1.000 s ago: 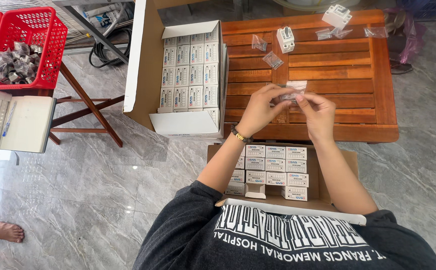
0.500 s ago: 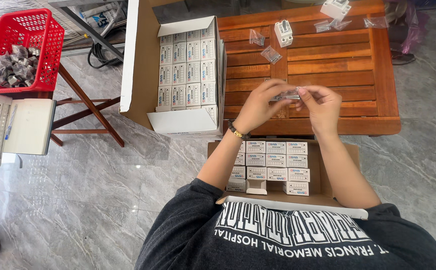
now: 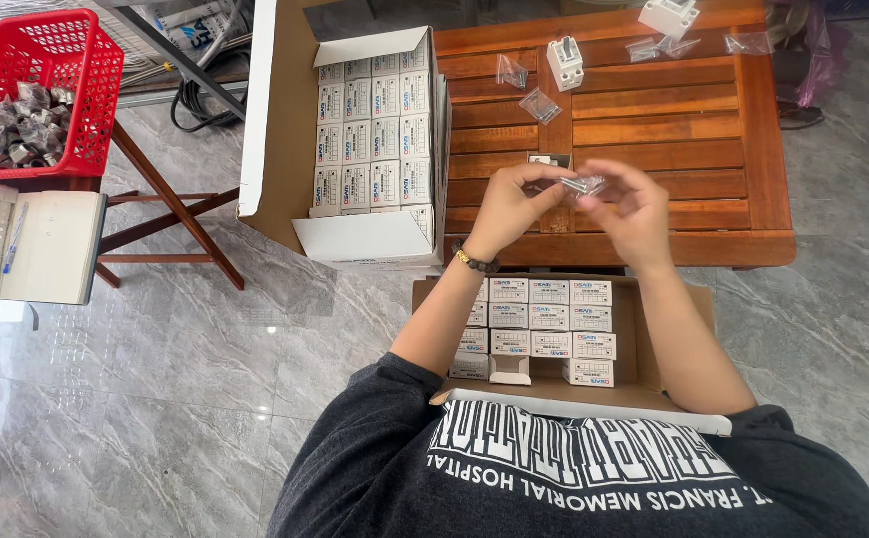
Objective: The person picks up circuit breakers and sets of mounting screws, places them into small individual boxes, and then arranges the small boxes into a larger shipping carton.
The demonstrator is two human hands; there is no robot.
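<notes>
Nearest the camera, an open brown cardboard carton [image 3: 643, 329] sits on the grey marbled floor in front of the person's lap, holding rows of small white printed boxes [image 3: 549, 319], with one gap in the front row.

Above it, both hands meet over the near edge of the slatted reddish-brown wooden worktop [image 3: 653, 149]. The left hand [image 3: 507, 204], with a beaded bracelet at the wrist, has its fingers curled and pinches one end of a small clear plastic packet [image 3: 584, 183]. The right hand [image 3: 633, 211] pinches the other end, its fingers loosely bent. The packet is held between them, just above the worktop, and what it contains is too small to tell.

Farther back on the worktop lie more small clear plastic packets [image 3: 539, 105] and two white plastic switch-like devices [image 3: 565, 62], one near the middle and one at the far edge.

To the left, a second, larger open carton [image 3: 285, 120] leans against the worktop's end, filled with the same white boxes. Well apart at far left, a red plastic basket [image 3: 51, 90] of small grey parts rests on a wooden stand.
</notes>
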